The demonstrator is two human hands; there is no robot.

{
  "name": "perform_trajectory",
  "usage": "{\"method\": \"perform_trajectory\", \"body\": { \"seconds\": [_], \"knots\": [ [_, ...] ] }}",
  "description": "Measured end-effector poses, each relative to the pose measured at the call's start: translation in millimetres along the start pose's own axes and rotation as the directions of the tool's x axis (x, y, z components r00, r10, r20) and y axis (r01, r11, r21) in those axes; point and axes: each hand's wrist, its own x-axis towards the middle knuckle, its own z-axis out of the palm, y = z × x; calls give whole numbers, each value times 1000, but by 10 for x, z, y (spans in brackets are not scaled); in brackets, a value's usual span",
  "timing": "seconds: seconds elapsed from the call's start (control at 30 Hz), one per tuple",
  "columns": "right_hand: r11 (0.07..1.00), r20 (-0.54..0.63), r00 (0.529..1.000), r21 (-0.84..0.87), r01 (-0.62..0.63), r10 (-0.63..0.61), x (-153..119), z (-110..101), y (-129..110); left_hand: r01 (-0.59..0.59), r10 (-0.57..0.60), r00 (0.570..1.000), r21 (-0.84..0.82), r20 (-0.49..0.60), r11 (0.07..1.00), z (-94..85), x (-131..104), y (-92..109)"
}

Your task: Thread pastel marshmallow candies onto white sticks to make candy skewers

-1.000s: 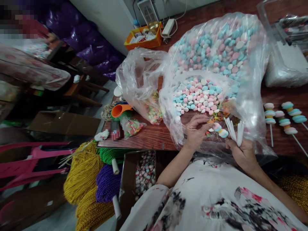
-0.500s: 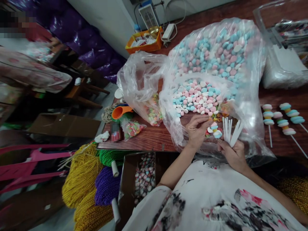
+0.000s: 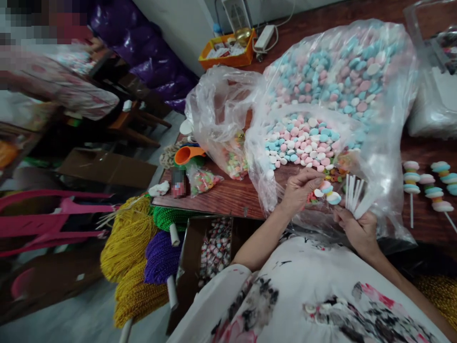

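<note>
My right hand (image 3: 358, 228) is closed around a fanned bunch of white sticks (image 3: 353, 195). A short stack of pink, white, yellow and blue candies (image 3: 330, 192) sits between my two hands, by the fingertips of my left hand (image 3: 301, 189). The left fingers are pinched at the upper end of that stack; how it is held is partly hidden. Just beyond, many pastel candies (image 3: 303, 143) lie at the mouth of a big clear bag (image 3: 389, 114). Small orange and yellow gummies (image 3: 333, 175) are beside the left fingertips.
Finished candy sticks (image 3: 411, 183) lie at the right. At the left are a smaller clear bag (image 3: 221, 107), an orange scoop (image 3: 187, 155) and a gummy packet (image 3: 203, 181). An orange tray (image 3: 228, 59) stands behind. Below are a carton (image 3: 185, 267) and cord bundles (image 3: 124, 247). A person sits upper left.
The view has shifted, so the table items appear farther right. My left fingers have come closer over the candy stack, which looks more tilted. The right hand still grips the sticks.
</note>
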Motion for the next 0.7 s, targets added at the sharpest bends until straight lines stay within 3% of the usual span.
{"method": "perform_trajectory", "body": {
  "seconds": [0.13, 0.3, 0.47, 0.57, 0.63, 0.7],
  "knots": [
    [999, -13, 1000, 40, -7, 8, -59, -9, 6, 218, -210, 976, -231, 56, 948, 36, -58, -86],
    [1000, -43, 999, 27, -4, 5, -74, -15, 67, 315, -282, 949, -380, 142, 870, 84, -161, -197],
    [1000, -70, 997, -26, -14, 13, -45, 34, 69, 375, -340, 927, -387, 158, 842, 149, -282, -366],
    [997, -65, 998, -78, -1, -4, -9, 30, 128, 366, -330, 930, -316, 162, 875, 177, -315, -408],
    [991, -60, 998, -129, 21, -29, 27, -17, 157, 333, -304, 936, -169, 175, 928, 129, -287, -344],
    [981, -53, 996, -187, 54, -65, 71, -105, 153, 163, -176, 971, 87, 163, 983, -21, -194, -190]
  ]
}}
